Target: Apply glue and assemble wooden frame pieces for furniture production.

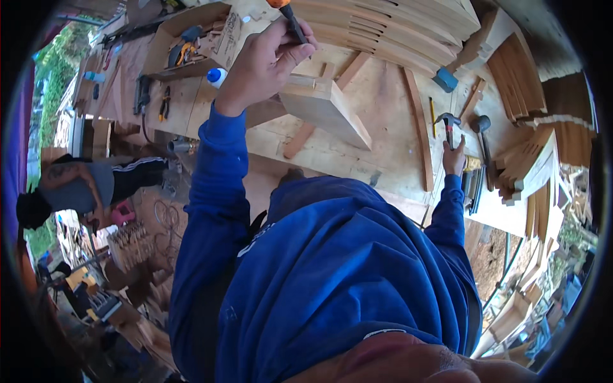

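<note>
My left hand (263, 67) is raised over the bench, its fingers closed around a tool with an orange-and-black handle (292, 22). The tool's working end cannot be made out. Below that hand, a pale wooden board (329, 108) rests at an angle, with slots or marks along its upper edge. Over on the right side of the bench, my right hand (454, 157) is closed on the handle of a claw hammer (448, 120), whose metal head points away from me.
Beside the hammer lie a black mallet (481, 124), a yellow pencil (433, 118) and a blue block (445, 80). Slotted boards (383, 32) are stacked at the back. An open box of tools (190, 48) stands far left, near pliers (165, 103). Another person (83, 185) is at left.
</note>
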Motion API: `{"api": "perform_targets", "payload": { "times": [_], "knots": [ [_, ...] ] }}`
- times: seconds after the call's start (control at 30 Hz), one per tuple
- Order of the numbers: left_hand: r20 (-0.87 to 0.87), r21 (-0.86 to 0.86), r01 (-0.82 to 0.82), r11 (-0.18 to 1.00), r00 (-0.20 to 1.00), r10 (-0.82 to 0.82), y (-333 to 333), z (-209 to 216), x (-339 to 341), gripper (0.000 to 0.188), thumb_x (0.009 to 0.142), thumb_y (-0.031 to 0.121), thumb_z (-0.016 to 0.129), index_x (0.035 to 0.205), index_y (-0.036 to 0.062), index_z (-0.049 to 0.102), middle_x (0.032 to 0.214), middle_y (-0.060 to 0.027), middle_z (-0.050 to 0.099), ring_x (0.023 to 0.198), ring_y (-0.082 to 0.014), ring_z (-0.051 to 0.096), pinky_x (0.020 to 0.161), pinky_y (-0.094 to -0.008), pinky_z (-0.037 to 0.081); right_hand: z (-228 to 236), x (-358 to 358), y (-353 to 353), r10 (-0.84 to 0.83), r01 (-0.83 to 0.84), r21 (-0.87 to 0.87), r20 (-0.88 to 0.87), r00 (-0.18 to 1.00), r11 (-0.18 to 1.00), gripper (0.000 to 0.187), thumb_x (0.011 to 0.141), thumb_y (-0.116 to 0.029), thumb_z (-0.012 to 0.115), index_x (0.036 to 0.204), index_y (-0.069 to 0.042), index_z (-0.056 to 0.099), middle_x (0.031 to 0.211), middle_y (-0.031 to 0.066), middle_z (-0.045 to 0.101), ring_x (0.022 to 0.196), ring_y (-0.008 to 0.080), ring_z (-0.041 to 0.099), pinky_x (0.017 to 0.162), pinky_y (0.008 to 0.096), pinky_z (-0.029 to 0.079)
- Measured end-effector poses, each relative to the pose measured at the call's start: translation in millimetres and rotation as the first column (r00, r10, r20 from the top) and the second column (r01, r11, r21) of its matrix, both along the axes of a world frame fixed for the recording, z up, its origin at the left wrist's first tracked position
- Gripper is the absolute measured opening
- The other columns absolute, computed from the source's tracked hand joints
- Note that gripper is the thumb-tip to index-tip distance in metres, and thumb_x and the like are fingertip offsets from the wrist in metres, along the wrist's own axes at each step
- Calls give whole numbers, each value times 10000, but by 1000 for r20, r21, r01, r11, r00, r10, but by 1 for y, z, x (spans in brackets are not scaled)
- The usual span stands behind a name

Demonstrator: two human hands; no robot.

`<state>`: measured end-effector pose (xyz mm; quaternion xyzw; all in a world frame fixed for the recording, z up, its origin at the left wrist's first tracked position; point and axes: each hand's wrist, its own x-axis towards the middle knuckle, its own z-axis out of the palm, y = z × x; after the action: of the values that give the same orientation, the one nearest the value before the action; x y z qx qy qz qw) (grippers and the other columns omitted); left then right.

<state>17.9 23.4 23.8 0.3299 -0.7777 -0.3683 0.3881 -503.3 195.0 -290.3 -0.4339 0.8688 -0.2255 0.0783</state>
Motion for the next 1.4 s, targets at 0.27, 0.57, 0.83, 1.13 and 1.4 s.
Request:
{"api": "perform_targets", "payload": {
  "times": [0.27,0.57,0.83,1.13,1.4],
  "knots": [
    [40,-22,-71,997,997,72,13,3,-6,202,981,89,672,1145,6,589,975,-101,723,934,-179,719,847,-319,569,-19,-7,1,84,-106,304,85,993,947,538,908,-402,668,1335,-84,596,1095,276,713,1042,474,674,931,544,511],
    [278,-185,-129,974,944,178,19,1,-10,313,926,154,731,1208,41,656,896,-199,712,770,-349,700,701,-402,536,138,62,-106,564,-537,-214,493,662,816,529,1047,-316,599,1445,23,516,1291,135,668,1103,244,674,933,338,534],
    [347,-305,-77,949,919,187,29,1,-8,373,893,88,741,1241,-19,659,1042,-204,732,932,-333,730,807,-381,559,276,180,-142,312,-515,-444,893,-325,734,755,1066,-592,336,1501,20,414,1329,219,625,973,256,715,827,363,611],
    [315,-439,117,891,949,30,27,0,-12,369,821,33,776,1176,21,677,1017,-138,701,868,-306,687,764,-354,551,342,233,-137,-126,-809,-267,915,-384,523,825,809,30,569,1578,32,269,979,94,540,579,125,572,493,257,556],
    [308,-365,-97,926,926,218,31,6,44,542,762,242,896,1216,28,691,1083,-131,743,862,-220,726,738,-341,570,360,206,-81,854,-942,-198,502,141,272,568,973,-109,685,1489,19,485,740,111,550,698,191,537,687,313,458]
  ]
}}
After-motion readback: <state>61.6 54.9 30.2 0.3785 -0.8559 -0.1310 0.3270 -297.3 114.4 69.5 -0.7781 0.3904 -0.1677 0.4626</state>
